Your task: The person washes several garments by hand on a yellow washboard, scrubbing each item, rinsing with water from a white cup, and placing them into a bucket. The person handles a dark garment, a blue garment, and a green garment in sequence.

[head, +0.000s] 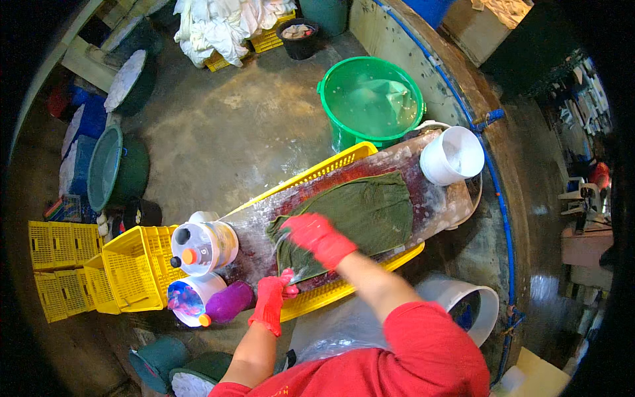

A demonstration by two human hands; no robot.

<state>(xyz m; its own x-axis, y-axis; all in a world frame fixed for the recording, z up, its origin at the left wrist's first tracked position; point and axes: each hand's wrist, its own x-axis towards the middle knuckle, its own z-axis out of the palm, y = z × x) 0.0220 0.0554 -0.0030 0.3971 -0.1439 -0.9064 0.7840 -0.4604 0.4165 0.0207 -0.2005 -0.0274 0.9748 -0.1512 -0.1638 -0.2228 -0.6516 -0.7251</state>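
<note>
A dark green cloth point(357, 213) lies spread on a wet, soap-streaked board point(248, 248). My left hand point(272, 301), in a red knit glove, grips the near edge of the cloth at its left end. Over the cloth's left part is my right hand point(317, 238), also gloved in red and blurred by motion. Something pale and thin shows at its fingertips, too smeared to name. Left of my hands, a purple bottle with an orange cap point(228, 302) rests on its side against the board. A white bucket point(452, 156) stands on the board's right end.
Yellow crates point(322, 300) support the board. A white tub of bottles point(223, 245) and a white bucket point(213, 283) flank its left end. Beyond stands a green basin of cloudy water point(372, 134). White laundry point(213, 30) is heaped behind. A blue pipe point(501, 198) follows the right-hand wall.
</note>
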